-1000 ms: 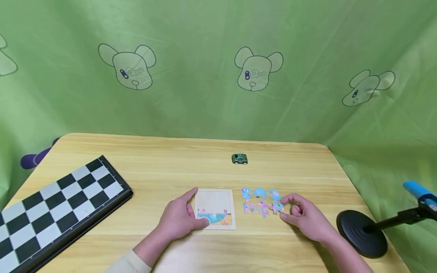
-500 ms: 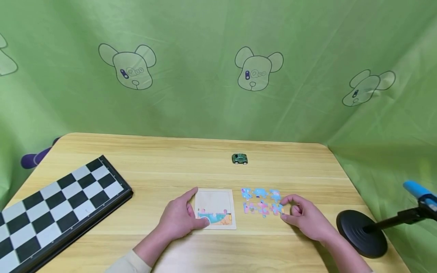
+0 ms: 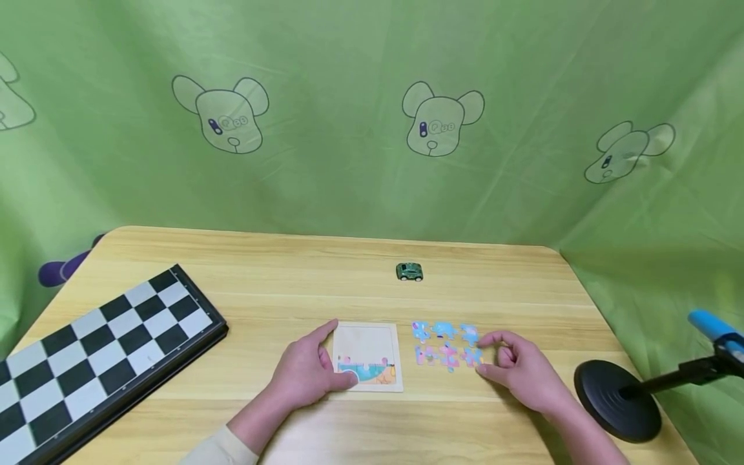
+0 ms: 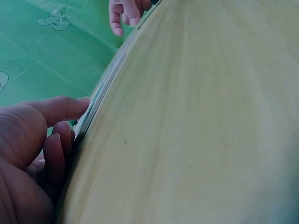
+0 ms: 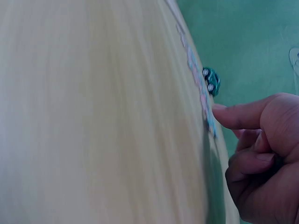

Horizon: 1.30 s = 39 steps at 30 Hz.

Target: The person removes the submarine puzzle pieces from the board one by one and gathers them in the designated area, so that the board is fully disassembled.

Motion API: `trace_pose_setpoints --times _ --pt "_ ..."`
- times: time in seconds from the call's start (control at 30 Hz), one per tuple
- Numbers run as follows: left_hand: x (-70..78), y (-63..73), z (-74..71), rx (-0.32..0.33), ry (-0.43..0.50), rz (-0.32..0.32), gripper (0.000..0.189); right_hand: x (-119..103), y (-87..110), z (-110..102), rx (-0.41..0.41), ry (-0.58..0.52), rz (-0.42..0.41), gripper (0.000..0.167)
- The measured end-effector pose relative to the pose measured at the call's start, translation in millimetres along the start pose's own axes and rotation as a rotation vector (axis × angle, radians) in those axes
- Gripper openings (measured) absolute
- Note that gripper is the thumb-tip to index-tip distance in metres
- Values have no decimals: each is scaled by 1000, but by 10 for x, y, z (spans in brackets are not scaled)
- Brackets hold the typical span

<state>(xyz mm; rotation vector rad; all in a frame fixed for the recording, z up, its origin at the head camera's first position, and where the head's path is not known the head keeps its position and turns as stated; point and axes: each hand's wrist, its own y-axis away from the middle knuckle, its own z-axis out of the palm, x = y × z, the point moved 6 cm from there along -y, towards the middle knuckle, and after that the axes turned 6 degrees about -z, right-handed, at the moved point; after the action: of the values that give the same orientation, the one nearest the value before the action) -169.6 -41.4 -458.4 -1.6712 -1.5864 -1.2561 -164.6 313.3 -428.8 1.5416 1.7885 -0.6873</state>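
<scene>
My left hand (image 3: 305, 371) grips the left side of a pale puzzle board (image 3: 397, 349), index finger at its upper left corner and thumb over its lower left. A blue and orange strip of fitted pieces (image 3: 372, 372) fills the lower part of the board; above it the recess is bare. To the board's right, several pink and blue puzzle pieces (image 3: 444, 330) lie in two rows on the table. My right hand (image 3: 517, 368) has thumb and index finger at the edges of the lower right puzzle piece (image 3: 472, 356), pinching it flat on the table, other fingers curled.
A small green toy car (image 3: 409, 271) stands behind the pieces. On the left lies a black-and-white chessboard (image 3: 110, 349). A black round stand base (image 3: 617, 400) with a blue-tipped arm is at the right edge. Green cloth (image 3: 349, 187) hangs behind the table.
The head view has shifted very slightly. Both hands stay almost where they were, the right fingers moving only a little at the lower right puzzle piece.
</scene>
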Motion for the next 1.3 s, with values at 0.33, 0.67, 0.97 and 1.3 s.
trace_pose_setpoints --times 0.33,0.67,0.97,1.3 --pt "40 4 -63 -82 78 43 101 -425 -57 81 104 -63 -81 34" --pt "78 23 -114 -162 63 133 96 -726 -180 455 24 -162 -137 31" --pt "42 -3 -118 -218 34 132 99 -949 -279 897 -106 -181 -205 35" --pt "45 -12 -103 -232 -14 150 94 -1077 -357 1252 -255 -171 -239 41"
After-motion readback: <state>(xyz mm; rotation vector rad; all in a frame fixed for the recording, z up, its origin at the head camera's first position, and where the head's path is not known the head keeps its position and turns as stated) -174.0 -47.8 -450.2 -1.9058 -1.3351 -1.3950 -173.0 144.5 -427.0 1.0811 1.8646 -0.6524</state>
